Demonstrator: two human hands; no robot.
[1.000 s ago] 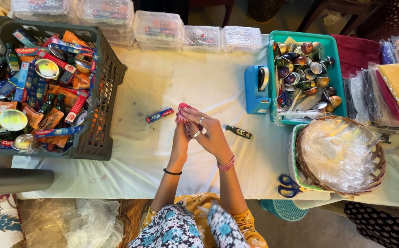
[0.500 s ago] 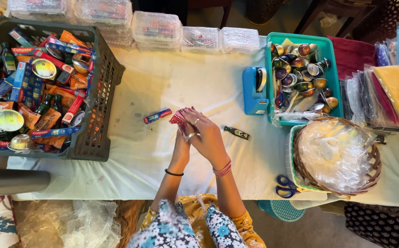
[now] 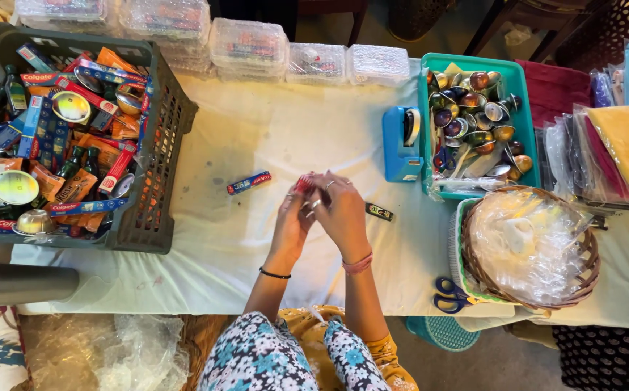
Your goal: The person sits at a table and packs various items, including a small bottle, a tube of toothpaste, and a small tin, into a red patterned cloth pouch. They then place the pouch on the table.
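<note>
Red packet [image 3: 304, 185] sits pinched between the fingers of both hands, left hand [image 3: 293, 217] and right hand [image 3: 343, 210], seemingly mid-wrapping; next needs steady grip

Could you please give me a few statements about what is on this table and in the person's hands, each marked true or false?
1. Both hands, left hand and right hand, meet around a small red item. True.
2. The blue tape dispenser stands inside the dark crate. False: it stands on the white tablecloth, beside the teal bin.
3. The scissors have blue handles. True.
4. The small blue tube is in the left hand. False: it lies on the cloth, apart from the hands.
5. The wicker basket holds shiny tins. False: it holds clear plastic wrap.
</note>
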